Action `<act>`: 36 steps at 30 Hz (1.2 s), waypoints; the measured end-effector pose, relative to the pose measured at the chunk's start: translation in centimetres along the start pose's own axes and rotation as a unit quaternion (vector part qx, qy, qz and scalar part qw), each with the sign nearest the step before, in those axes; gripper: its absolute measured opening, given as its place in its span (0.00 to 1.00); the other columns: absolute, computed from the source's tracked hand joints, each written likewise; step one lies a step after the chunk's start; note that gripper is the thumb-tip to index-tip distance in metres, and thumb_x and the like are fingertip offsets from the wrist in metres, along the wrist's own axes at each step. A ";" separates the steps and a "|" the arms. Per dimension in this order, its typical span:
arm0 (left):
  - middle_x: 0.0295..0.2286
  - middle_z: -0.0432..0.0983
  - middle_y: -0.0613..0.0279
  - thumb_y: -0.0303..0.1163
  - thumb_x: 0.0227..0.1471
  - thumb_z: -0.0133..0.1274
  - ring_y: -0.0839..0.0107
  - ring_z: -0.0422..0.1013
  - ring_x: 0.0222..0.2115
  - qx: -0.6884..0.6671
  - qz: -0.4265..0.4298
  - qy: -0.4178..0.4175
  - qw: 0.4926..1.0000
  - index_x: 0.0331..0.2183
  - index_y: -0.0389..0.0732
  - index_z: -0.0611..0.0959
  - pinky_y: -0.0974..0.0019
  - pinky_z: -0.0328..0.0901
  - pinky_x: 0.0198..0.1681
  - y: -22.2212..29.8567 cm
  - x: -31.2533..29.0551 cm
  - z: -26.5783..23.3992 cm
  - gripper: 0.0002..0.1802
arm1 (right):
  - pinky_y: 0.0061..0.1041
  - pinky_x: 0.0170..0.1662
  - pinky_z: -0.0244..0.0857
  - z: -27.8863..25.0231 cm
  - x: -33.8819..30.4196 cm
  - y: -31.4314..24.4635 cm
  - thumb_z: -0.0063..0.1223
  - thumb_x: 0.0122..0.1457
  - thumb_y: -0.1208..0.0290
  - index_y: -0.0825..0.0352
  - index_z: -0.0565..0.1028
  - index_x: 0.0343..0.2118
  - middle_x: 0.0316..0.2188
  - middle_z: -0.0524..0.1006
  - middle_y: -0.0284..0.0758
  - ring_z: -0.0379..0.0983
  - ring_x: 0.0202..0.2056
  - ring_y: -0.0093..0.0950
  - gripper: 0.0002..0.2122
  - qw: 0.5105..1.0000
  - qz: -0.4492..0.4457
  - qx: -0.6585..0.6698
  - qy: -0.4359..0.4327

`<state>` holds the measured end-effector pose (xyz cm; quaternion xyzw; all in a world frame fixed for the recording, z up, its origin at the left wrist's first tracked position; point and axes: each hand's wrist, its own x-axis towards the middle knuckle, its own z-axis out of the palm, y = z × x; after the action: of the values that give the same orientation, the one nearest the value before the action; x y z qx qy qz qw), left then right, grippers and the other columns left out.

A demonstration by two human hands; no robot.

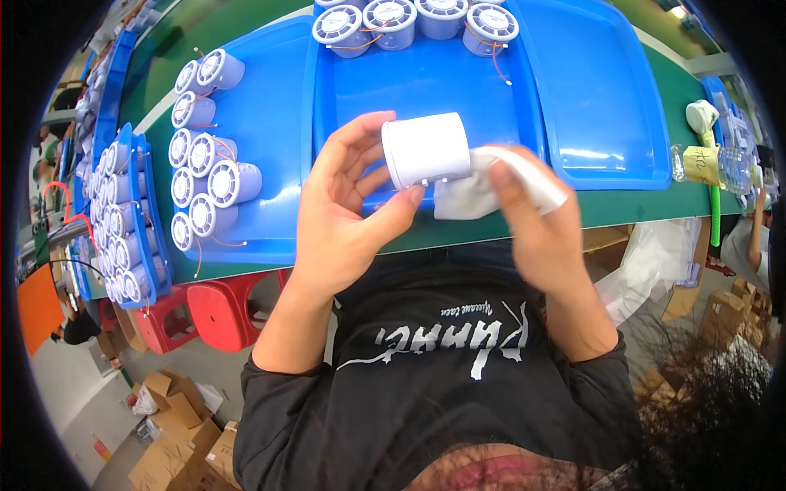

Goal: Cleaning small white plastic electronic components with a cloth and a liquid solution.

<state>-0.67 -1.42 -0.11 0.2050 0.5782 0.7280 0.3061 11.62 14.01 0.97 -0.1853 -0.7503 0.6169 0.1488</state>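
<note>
My left hand (340,217) is closed around one end of a white cylindrical housing (427,149), its thumb beneath and its fingers behind. The cylinder lies on its side in the air, above the near edge of the middle blue tray (417,86). Small pegs show along its underside. In my right hand (536,229) is a white cloth (465,198), pinched between thumb and fingers and touching the cylinder's right end. That end is partly hidden by the cloth.
Similar white cylinders with grilled ends and thin wires (234,182) stand in the left blue tray (274,123); several more sit at the middle tray's far end. On the right are another blue tray (602,106) and a plastic bottle (733,170). Red stools (214,315) stand below left.
</note>
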 end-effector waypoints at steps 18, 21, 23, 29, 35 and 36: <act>0.38 0.75 0.58 0.23 0.36 0.61 0.74 0.72 0.38 0.017 -0.048 -0.082 0.995 0.46 0.28 0.72 0.70 0.66 0.46 1.7 -0.9 -0.7 0.31 | 0.39 0.54 0.61 1.0 -0.8 -2.0 0.49 0.59 0.57 0.76 0.71 0.49 0.46 0.72 0.49 0.71 0.46 0.43 0.24 0.837 -0.367 -0.407 -0.011; 0.36 0.75 0.59 0.23 0.33 0.63 0.71 0.73 0.36 0.250 0.105 -0.128 0.954 0.44 0.35 0.77 0.68 0.69 0.42 2.6 -0.6 -0.8 0.30 | 0.38 0.48 0.62 0.8 -0.4 -1.5 0.51 0.58 0.56 0.76 0.67 0.49 0.41 0.71 0.48 0.69 0.41 0.45 0.26 0.904 -0.295 -0.305 -0.062; 0.34 0.74 0.58 0.24 0.31 0.64 0.63 0.73 0.34 0.367 0.225 -0.214 0.877 0.43 0.38 0.79 0.65 0.70 0.37 4.5 -0.1 -0.8 0.30 | 0.36 0.42 0.62 1.0 -0.5 -1.2 0.51 0.60 0.55 0.73 0.70 0.43 0.36 0.71 0.45 0.67 0.36 0.44 0.21 0.951 -0.254 -0.152 -0.095; 0.34 0.75 0.54 0.28 0.33 0.67 0.58 0.74 0.32 0.431 0.261 -0.366 0.782 0.38 0.36 0.82 0.63 0.69 0.33 6.5 -0.7 -1.2 0.24 | 0.22 0.37 0.63 0.0 0.0 -2.5 0.37 0.64 0.42 0.67 0.75 0.39 0.32 0.74 0.31 0.68 0.35 0.19 0.28 0.898 0.142 0.173 -0.379; 0.33 0.74 0.59 0.28 0.37 0.62 0.65 0.73 0.28 0.358 0.253 -0.374 0.817 0.40 0.39 0.83 0.67 0.69 0.27 6.1 -2.0 -0.7 0.22 | 0.21 0.42 0.69 0.0 0.1 0.2 0.35 0.62 0.37 0.69 0.72 0.49 0.43 0.75 0.37 0.73 0.42 0.23 0.34 0.763 0.263 0.289 -0.515; 0.33 0.74 0.59 0.28 0.37 0.62 0.65 0.73 0.28 0.358 0.251 -0.374 0.818 0.40 0.39 0.83 0.67 0.69 0.27 6.0 -2.0 -0.5 0.22 | 0.23 0.44 0.71 0.3 -0.5 0.8 0.35 0.61 0.37 0.68 0.70 0.52 0.44 0.75 0.38 0.74 0.44 0.25 0.34 0.753 0.247 0.333 -0.511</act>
<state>-0.77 -4.06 5.64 0.6947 0.5674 0.3887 0.2106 12.04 13.68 0.10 0.0399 -0.3898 0.8459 -0.3620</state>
